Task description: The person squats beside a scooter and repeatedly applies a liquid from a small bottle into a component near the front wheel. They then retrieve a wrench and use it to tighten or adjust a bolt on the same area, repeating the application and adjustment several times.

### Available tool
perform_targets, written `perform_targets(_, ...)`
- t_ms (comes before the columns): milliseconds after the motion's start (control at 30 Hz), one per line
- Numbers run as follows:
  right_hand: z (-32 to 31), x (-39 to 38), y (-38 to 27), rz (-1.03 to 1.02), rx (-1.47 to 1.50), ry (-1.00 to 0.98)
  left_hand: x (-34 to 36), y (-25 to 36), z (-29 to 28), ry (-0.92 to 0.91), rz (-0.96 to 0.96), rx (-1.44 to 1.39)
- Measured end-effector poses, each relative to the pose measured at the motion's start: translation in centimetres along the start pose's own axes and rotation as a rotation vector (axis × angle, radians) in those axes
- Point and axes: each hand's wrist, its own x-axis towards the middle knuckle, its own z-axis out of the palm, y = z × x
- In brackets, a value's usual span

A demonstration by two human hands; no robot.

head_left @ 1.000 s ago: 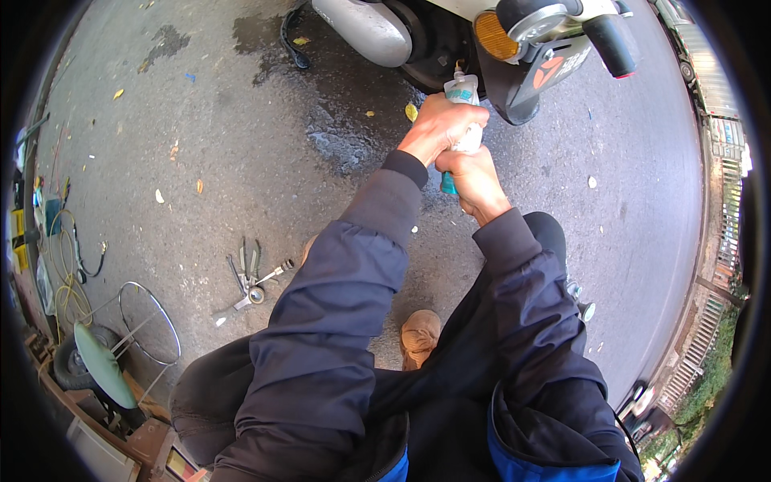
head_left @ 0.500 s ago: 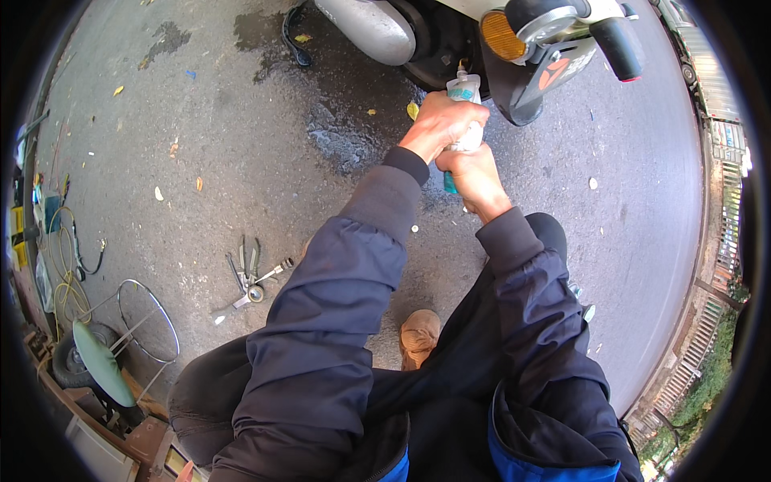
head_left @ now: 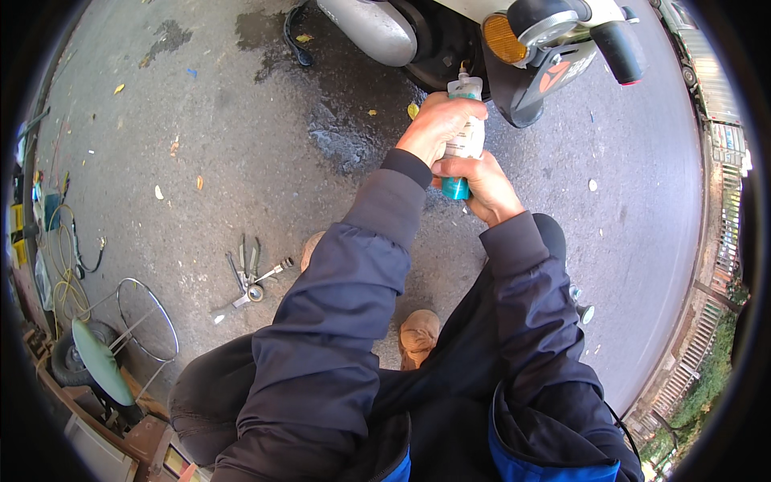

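Note:
My left hand [head_left: 438, 120] is wrapped round the upper part of a translucent squeeze tube [head_left: 464, 138] with a white middle and teal bottom. Below it, my right hand [head_left: 486, 183] grips the tube's lower part, thumb across it. The tube's narrow nozzle [head_left: 463, 67] points up into the dark wheel area [head_left: 438, 63] of a scooter; whether it sits inside an opening is too small to tell. Around that area are a silver rounded housing [head_left: 369, 32], an amber reflector [head_left: 502, 38], a dark bracket with an orange mark [head_left: 554, 76] and a black cylindrical part [head_left: 614, 56].
Metal hand tools [head_left: 253, 283] lie on the asphalt left of my arms. A green-seated stool [head_left: 100, 361], coiled yellow hose [head_left: 64, 269] and tyre lie further left. A wet patch [head_left: 341, 145] spreads beside the wheel. A railing [head_left: 703, 337] and vehicle [head_left: 707, 60] line the far right.
My right hand has shifted slightly down and right on the tube, showing more of its teal bottom. My left hand and the nozzle have moved only a little.

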Motion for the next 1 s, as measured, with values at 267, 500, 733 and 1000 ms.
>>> perform_targets(267, 0.6, 0.2, -0.4, 0.077, 0.045, 0.013, 0.5, -0.2, 0.4, 0.043, 0.065, 0.091)
perform_targets(500, 0.9, 0.9, 0.2, 0.112, -0.093, 0.175, 1.6, -0.4, 0.4, 0.093, 0.095, 0.24)
perform_targets(733, 1.1, 2.2, 1.2, 0.004, -0.31, 0.292, 2.0, 0.0, -0.1, 0.094, 0.103, 0.281)
perform_targets(1000, 0.3, 2.3, 0.8, -0.025, -0.495, 0.298, 1.9, -0.1, 0.3, 0.128, 0.103, 0.218)
